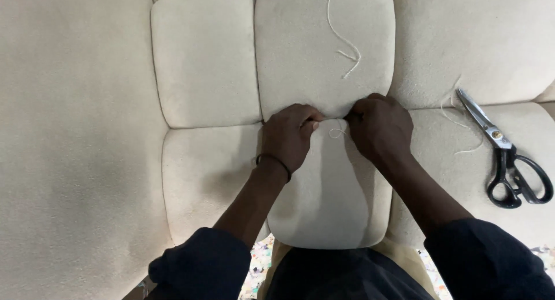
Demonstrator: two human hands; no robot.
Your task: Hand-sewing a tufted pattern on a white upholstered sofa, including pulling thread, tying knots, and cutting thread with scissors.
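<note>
Left hand [289, 135] and right hand [378, 125], both curled, pinching thin white thread [337, 132] at seam of cream tufted fabric cushion [324, 51]; black-handled steel scissors [509, 155] lying well apart, right.

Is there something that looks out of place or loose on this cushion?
Yes. A loose white thread trails across the upper cushion panel, away from the seam where the left hand and right hand pinch. Scissors lie on the right.

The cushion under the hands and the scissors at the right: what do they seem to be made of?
Cushion: probably soft cream fabric with a matte, slightly napped look, padded, since it bulges between seams. Scissors: shiny metal blades; the black glossy handles could be painted metal or plastic.
</note>
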